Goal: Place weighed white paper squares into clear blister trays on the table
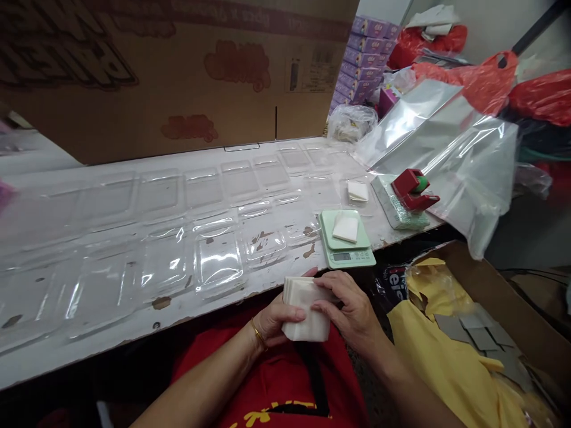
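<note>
A thick stack of white square sheets is upright above my lap, just off the table's front edge. My left hand is closed around its left side, thumb across the front face. At the upper right edge, the fingers and thumb of my right hand are closed on the sheets; whether they pinch a single one I cannot tell. Beyond the hands, a pale green digital scale bears a small white folded pile. Another small white pile lies in a clear plastic tray behind the scale.
Rows of clear plastic trays cover the white table. A large cardboard box stands at the back. On the right are a red tape dispenser, clear plastic film and a box of yellow material.
</note>
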{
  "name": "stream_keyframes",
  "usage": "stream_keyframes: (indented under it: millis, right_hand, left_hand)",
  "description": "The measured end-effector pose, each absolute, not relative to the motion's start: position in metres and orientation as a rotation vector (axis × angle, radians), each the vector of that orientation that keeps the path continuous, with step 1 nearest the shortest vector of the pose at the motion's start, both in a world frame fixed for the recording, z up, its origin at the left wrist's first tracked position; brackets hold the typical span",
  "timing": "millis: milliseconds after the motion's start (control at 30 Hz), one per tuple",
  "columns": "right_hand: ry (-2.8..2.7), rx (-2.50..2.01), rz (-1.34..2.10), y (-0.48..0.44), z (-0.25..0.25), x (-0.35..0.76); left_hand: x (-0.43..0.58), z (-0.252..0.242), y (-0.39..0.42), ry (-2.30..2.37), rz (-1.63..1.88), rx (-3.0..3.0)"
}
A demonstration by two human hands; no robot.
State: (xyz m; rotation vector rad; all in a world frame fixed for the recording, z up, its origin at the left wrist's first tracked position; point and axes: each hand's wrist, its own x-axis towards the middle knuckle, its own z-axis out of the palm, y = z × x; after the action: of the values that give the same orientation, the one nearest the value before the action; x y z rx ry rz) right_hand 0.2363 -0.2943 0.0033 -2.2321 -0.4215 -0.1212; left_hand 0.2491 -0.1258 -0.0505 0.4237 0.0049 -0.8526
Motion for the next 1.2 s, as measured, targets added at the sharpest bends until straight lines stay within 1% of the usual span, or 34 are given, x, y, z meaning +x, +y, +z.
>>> stream_keyframes:
  millis: [267,633,933,1200]
  right_hand:
    - [-0.458,-2.223,0.013,-0.295,0.013,0.239]
    - [-0.543,-2.284,-0.209,-0.291,0.008,0.228]
    - [-0.550,-2.243,-0.179,-0.287,0.012,0.229]
    - [-0.587,-2.243,-0.210,-0.287,0.000,0.226]
  left_hand:
    - [0.244,-0.043,-0.124,-0.051,-0.839,0.527]
    - [0.237,-0.042,-0.121,-0.042,-0.808,0.519]
    - [0.237,-0.041,-0.119,-0.070,-0.770,0.564]
    - [0.241,-0.046,-0.120,-0.054,-0.794,0.536]
